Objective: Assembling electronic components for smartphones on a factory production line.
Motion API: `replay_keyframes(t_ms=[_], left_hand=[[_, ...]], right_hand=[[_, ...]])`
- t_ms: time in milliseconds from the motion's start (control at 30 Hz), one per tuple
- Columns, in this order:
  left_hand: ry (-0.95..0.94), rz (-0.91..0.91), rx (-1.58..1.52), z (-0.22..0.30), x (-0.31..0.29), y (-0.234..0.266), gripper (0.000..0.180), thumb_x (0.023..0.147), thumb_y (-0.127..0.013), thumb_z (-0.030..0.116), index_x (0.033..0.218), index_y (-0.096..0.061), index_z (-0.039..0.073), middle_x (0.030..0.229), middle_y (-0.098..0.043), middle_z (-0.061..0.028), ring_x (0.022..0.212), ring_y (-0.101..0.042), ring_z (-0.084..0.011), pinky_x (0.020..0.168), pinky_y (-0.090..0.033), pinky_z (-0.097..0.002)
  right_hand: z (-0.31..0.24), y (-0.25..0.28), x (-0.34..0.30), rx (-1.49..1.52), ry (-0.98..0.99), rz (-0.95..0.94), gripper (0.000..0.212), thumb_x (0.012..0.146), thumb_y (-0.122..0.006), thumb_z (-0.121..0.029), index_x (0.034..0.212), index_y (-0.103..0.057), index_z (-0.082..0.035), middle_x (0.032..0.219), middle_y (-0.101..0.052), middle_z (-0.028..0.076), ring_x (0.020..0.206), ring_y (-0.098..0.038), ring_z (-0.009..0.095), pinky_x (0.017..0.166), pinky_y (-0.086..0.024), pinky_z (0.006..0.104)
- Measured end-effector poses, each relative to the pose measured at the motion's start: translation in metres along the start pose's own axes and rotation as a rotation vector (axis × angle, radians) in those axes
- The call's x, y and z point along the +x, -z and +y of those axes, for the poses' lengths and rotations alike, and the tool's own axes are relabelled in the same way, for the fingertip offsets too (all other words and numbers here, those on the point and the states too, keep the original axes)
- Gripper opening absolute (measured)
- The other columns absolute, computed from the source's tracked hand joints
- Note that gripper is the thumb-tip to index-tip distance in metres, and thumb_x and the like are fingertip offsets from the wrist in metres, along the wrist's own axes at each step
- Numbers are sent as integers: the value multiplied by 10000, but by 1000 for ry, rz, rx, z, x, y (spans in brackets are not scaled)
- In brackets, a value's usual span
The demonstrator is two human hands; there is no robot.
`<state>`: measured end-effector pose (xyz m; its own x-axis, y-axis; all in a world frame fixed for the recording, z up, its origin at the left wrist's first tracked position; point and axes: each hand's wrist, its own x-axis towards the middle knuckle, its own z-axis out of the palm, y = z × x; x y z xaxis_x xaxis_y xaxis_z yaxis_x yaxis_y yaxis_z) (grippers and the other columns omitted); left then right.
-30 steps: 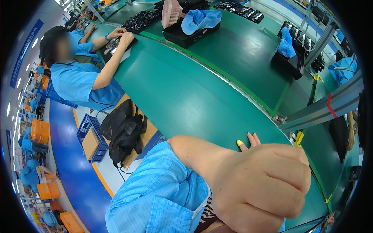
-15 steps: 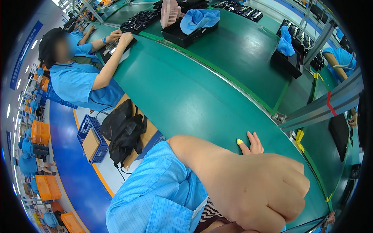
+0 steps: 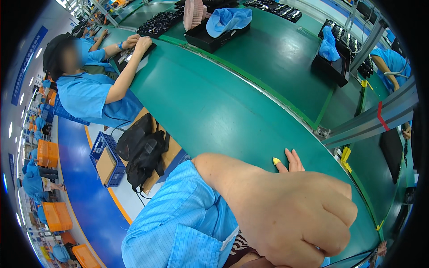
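Close to the camera, my left hand (image 3: 304,219) is raised across the view with its back showing. Its fingers are curled in, and whatever they hold, if anything, is hidden. Beyond it, my right hand (image 3: 291,162) rests on the green work surface (image 3: 223,120) with its fingers stretched out. A yellow finger cot (image 3: 276,160) covers the tip of its thumb. The left hand and forearm hide the rest of the right hand.
A co-worker (image 3: 89,89) in blue handles small parts at the far left. Black boxes with blue caps (image 3: 229,21) and a pink fan (image 3: 193,15) stand across the bench. A metal post (image 3: 371,120) rises at right; black bags (image 3: 145,149) lie at left below the bench.
The view has shifted very slightly. Both hands keep nearly the same pose and place.
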<state>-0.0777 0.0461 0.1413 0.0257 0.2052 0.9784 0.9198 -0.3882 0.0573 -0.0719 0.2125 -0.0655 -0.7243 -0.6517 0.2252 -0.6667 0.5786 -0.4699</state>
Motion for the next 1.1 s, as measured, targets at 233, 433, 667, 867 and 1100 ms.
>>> replay_keyframes(t_ms=[233,433,667,867,1100], left_hand=[[25,-31,-62,-2,-3,-1,519,985,-394,401,610,-488,54,731,-575,-86,600,-560,-203,497,-417,-288],[178,-85,-155,7,-20,-12,86,725,-508,-9,740,-567,52,737,-546,-64,666,-518,-263,562,-402,-361],[527,-50,-579,9,-20,-15,65,810,-565,97,815,-589,37,695,-568,-85,656,-560,-296,559,-418,-389],[533,-165,-475,5,-23,-23,135,839,-581,152,847,-586,17,706,-586,-110,659,-570,-317,588,-436,-404],[511,-147,-423,4,-26,-43,121,816,-573,129,786,-583,12,716,-598,-127,674,-577,-330,595,-444,-416]], right_hand=[[4,-24,-4,532,-506,165,323,807,-650,-156,1127,-619,-128,1408,-372,174,1325,-294,367,1052,-258,475],[-3,-1,-2,158,-188,-49,360,865,-618,-184,1221,-572,-151,1443,-308,192,1298,-277,382,1057,-255,478],[-15,-2,8,272,-413,-57,317,857,-627,-202,1173,-610,-171,1450,-295,205,1306,-260,390,1059,-256,460],[-14,3,9,209,-391,-77,296,858,-632,-224,1153,-628,-197,1440,-322,185,1314,-255,375,1061,-255,441],[1,-8,9,246,-396,-21,273,827,-640,-189,1099,-632,-171,1398,-391,169,1316,-315,344,1048,-232,464]])
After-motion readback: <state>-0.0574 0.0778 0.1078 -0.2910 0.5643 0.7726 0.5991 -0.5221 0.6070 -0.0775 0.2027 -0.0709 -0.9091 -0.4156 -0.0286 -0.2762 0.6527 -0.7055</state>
